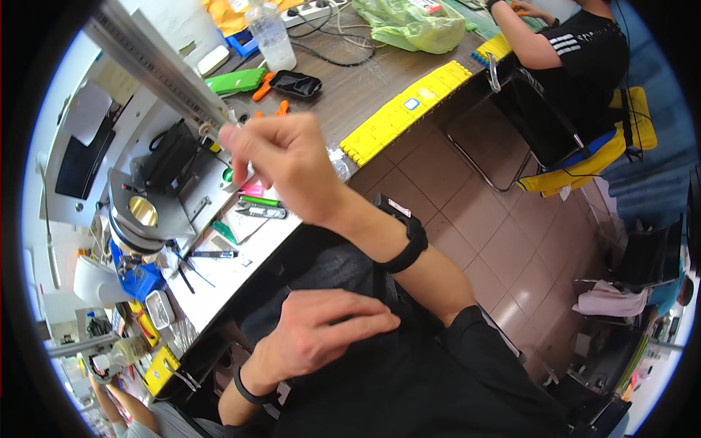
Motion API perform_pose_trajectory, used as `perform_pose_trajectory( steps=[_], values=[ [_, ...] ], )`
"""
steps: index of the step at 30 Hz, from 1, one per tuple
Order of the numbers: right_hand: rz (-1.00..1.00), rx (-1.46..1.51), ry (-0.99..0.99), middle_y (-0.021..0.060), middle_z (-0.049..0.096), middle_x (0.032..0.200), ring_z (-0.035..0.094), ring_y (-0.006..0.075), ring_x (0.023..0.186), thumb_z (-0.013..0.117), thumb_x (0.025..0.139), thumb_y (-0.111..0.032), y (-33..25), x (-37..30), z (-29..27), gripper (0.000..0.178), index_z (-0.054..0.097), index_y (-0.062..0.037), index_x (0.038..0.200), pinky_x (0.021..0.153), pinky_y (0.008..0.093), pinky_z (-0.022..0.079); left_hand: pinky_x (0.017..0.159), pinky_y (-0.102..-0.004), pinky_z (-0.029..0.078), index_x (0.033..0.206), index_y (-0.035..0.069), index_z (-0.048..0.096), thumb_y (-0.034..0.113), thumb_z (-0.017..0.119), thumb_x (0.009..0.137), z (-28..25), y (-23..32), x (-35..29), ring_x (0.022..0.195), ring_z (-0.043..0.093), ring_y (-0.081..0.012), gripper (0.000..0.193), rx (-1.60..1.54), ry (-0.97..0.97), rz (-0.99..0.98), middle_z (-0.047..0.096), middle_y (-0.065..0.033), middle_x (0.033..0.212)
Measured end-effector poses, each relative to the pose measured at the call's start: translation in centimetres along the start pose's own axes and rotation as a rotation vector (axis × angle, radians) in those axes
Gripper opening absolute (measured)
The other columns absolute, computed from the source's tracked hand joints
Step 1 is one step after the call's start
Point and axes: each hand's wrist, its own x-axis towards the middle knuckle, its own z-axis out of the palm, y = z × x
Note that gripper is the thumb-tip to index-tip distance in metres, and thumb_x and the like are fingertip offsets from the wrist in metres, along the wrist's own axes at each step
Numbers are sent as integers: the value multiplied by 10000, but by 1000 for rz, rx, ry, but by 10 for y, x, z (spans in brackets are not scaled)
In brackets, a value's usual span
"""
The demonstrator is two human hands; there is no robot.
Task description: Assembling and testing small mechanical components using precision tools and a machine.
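Observation:
My right hand (285, 157), with a black strap device (409, 241) on its wrist, is raised over the white bench. Its fingers are curled in and the thumb and forefinger meet beside a grey metal rail (157, 62). Whatever they may pinch is too small to make out. Low in front of my black shirt is my left hand (321, 332), its fingers stretched out and nothing seen in them. A black band (252, 387) circles that wrist. Below my right hand lie a green pen (259, 200) and a grey folding tool (263, 212).
A brown table holds a clear bottle (270, 36), a green tray (237, 80), a black pouch (296, 84) and a pale green bag (412, 22). Yellow strip (405, 109) runs along its edge. A grey machine (150, 204) stands left. A person (584, 51) sits at upper right.

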Motion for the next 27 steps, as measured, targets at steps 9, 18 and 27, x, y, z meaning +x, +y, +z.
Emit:
perform_pose_trajectory(
  steps=[9,18,27],
  values=[
    [-547,-640,-114,73,573,612,596,269,537,675,856,-154,34,-31,38,279,586,-61,608,509,387,447,678,-319,493,1010,166,753,42,808,615,15,-3,2,821,579,-204,418,398,38,-78,695,31,892],
    [-502,-866,-272,92,628,670,649,263,601,646,881,-187,56,-33,48,277,626,-45,644,553,380,495,736,-354,375,963,160,758,143,858,690,29,-5,-4,785,505,-201,291,526,252,-165,639,29,758],
    [-493,-1019,-481,131,670,723,679,295,641,652,773,-199,67,-45,62,195,678,-51,649,579,408,524,826,-361,385,909,147,764,220,860,681,24,-17,-9,909,538,-235,258,443,267,-231,617,-21,936]
  ],
)
